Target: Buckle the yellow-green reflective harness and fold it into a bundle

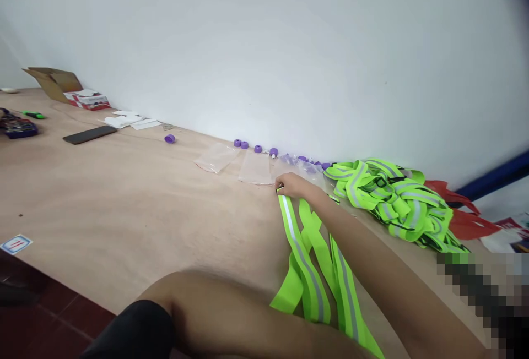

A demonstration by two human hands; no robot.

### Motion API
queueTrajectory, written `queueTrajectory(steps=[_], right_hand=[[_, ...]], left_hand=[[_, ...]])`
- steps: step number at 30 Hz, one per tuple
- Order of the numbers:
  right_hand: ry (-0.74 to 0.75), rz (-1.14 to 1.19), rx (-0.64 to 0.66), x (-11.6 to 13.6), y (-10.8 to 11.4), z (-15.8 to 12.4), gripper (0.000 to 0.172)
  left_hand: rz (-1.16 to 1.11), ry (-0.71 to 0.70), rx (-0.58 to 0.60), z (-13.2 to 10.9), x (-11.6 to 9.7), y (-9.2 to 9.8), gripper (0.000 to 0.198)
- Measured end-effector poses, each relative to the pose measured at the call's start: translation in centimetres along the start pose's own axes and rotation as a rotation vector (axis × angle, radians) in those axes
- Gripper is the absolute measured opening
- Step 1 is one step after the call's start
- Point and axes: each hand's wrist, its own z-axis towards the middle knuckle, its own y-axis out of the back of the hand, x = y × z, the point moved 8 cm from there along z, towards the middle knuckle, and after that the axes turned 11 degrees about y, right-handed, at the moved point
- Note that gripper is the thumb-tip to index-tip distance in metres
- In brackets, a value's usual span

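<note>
Crossing loosely: neon-green straps point(306, 265), silver-grey stripe point(293, 232) running lengthwise.

Likely workshop: long wooden worktable point(136, 205), heaped reflective straps point(403, 199).

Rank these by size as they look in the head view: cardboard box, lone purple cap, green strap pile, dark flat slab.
1. Green strap pile
2. Cardboard box
3. Dark flat slab
4. Lone purple cap
The pile also looks nearer the camera than the box.
</note>
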Motion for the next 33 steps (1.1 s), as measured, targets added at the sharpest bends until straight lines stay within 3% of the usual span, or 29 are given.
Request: queueTrajectory(steps=[4,11,16,24,33], right_hand=[[-0.017,-0.041,0.083,0.1,0.2,0.4,0.024],[-0.04,-0.181,0.142,0.9,0.7,-0.4,0.035],[-0.001,-0.228,0.089,1.2,2.4,-1.0,0.034],[0.061,-0.187,-0.072,-0.3,5.2,-2.9,0.034],[0.021,-0.281,-0.214,-3.9,3.2,-5.9,0.03]], left_hand=[[-0.035,-0.094,-0.062,-0.2,-0.7,-0.2,0.056],[0.02,-0.348,-0.082,1.2,-2.5,0.4,0.045],[0.032,-0.4,0.006,0.2,-3.2,0.4,0.044],[0.072,-0.675,0.043,-3.4,-5.1,0.5,0.04],[0.131,-0.814,0.107,-3.6,-6.1,1.5,0.041]])
